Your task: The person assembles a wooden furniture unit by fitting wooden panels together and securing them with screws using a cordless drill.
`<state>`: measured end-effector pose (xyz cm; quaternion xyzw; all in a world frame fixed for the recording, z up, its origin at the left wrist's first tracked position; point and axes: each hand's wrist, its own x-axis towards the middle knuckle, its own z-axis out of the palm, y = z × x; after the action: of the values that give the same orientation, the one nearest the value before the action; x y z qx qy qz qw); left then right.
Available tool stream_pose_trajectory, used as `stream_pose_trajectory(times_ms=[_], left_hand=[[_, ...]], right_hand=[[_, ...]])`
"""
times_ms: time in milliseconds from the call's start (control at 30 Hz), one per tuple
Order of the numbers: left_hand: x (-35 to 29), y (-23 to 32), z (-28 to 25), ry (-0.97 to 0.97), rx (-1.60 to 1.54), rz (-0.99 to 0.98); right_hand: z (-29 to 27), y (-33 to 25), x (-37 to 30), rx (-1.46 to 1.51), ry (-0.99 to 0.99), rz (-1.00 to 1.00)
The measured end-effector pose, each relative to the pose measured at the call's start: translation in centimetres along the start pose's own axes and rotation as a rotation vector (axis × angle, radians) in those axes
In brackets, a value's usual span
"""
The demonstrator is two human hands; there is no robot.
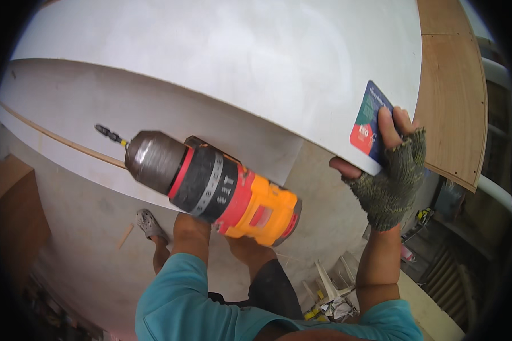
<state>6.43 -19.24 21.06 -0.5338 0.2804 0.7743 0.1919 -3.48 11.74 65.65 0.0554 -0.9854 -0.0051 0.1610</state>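
Observation:
A cordless power drill, yellow, red and black with a grey metal chuck, is held up in front of my left forearm. The drill body hides my left hand, closed on its grip. A dark bit points up and left from the chuck. My right hand, in a green knitted fingerless glove, pinches the corner of a large white board. Its thumb is at the board's lower edge. The fingers rest over a blue, green and red label lying flat on the board; whether it is stuck down I cannot tell.
A white panel with a thin wooden strip lies below the board. Plywood stands at the right. A wooden box shape is at the left. My clog is on the floor by a wood stick; scraps lie lower right.

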Motion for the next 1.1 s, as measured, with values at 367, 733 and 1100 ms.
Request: stream_pose_trajectory(times_ms=[367,733,1100], left_hand=[[5.9,-1.9,8.0,-0.094,-0.002,-0.053],[5.2,-2.2,12.3,-0.141,0.072,-0.117],[-19.6,2.5,12.0,-0.022,-0.015,-0.076]], right_hand=[[3.4,6.7,5.1,0.165,0.151,-0.061],[4.4,11.4,9.3,0.127,0.314,-0.237],[3.7,11.7,8.4,0.231,0.168,0.117]])
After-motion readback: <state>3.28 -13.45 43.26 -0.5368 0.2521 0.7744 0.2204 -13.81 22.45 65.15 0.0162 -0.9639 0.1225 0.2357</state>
